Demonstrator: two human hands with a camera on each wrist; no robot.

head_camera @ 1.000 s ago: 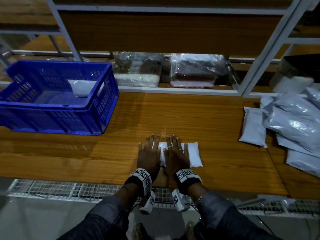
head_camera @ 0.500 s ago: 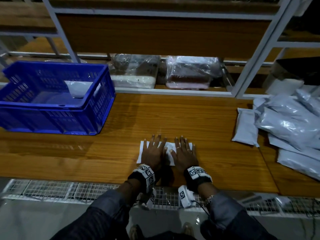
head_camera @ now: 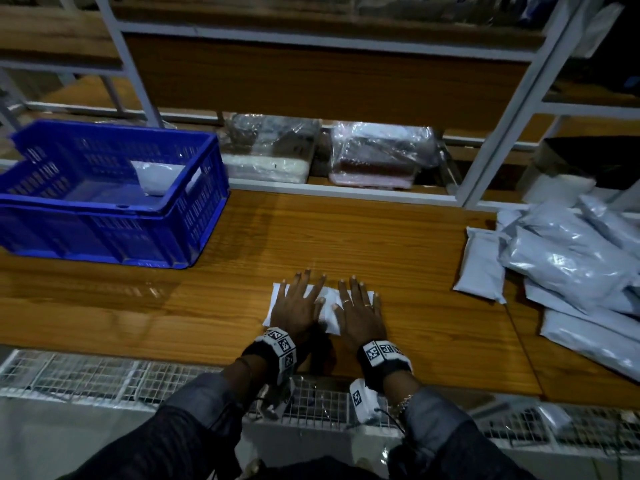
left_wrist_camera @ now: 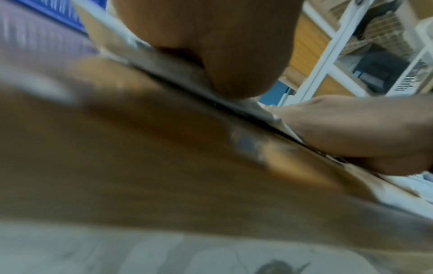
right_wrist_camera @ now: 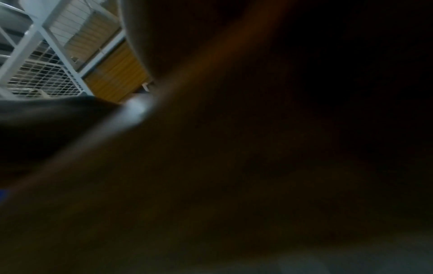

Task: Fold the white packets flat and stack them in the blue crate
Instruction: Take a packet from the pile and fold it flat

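A white packet (head_camera: 327, 308) lies flat on the wooden table (head_camera: 346, 237) near its front edge. My left hand (head_camera: 299, 304) presses on the packet's left part with straight, spread fingers. Beside it my right hand (head_camera: 356, 306) presses flat on the right part. The blue crate (head_camera: 104, 216) stands at the table's far left with one white packet (head_camera: 156, 176) inside. In the left wrist view the palm (left_wrist_camera: 211, 46) sits on the packet's edge; the right wrist view is mostly dark.
A heap of grey-white packets (head_camera: 571, 265) lies at the right end of the table. Plastic-wrapped bundles (head_camera: 377, 154) sit on the shelf behind. White shelf posts (head_camera: 512, 116) rise at the back. A wire mesh (head_camera: 104, 375) runs below the table's front edge.
Both hands slid left together over the packet; earlier its right part showed beyond the right hand, now its left corner shows beside the left hand.
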